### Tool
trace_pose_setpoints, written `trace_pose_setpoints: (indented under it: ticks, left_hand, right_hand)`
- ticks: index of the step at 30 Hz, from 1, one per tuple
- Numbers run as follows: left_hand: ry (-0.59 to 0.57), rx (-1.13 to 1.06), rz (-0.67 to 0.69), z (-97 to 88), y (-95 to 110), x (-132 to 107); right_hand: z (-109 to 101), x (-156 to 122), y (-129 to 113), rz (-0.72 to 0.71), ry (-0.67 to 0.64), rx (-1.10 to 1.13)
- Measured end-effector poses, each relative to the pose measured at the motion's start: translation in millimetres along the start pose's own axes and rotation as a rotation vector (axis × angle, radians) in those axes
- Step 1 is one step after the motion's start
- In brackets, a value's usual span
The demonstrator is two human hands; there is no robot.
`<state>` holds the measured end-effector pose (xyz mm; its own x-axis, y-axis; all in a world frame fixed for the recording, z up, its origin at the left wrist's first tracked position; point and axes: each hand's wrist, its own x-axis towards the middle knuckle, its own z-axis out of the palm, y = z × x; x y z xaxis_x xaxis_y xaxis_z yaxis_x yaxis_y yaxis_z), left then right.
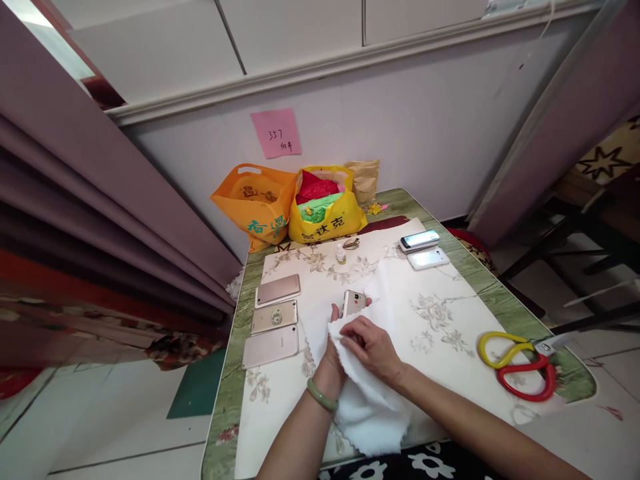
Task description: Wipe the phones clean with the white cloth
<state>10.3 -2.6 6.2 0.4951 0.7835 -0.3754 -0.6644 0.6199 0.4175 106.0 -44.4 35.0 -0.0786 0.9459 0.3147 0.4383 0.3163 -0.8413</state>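
My left hand (334, 353), with a green bangle on the wrist, is closed round a gold phone (353, 302) held upright over the middle of the table. My right hand (374, 347) presses a white cloth (367, 407) against the lower part of that phone, fingers curled on the cloth. The cloth hangs down over my left forearm toward the near table edge. Three gold and pink phones (274, 319) lie face down in a column to the left.
A floral white mat (440, 313) covers the green table (227, 393). Two more phones (423, 248) lie at the far right. Yellow and red scissors (520, 363) rest near the right edge. Orange bag (255, 200) and yellow bag (327, 210) stand at the back, with a small bottle (341, 253) in front.
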Motion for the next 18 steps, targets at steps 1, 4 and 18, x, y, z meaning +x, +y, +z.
trace_pose_setpoints:
  ticks: [1,4,18]
  left_hand:
    - [-0.003,-0.024,0.000,-1.7,0.1,1.2]
    - [-0.006,-0.093,-0.041,-5.1,1.2,5.5]
    - [-0.090,-0.155,-0.108,1.2,12.7,-6.5]
  right_hand:
    - [3.1,3.5,5.5,0.017,-0.003,-0.024]
    - [0.8,20.1,23.4,0.114,0.085,-0.092]
    - [-80.6,-27.6,53.4,0.383,0.423,0.119]
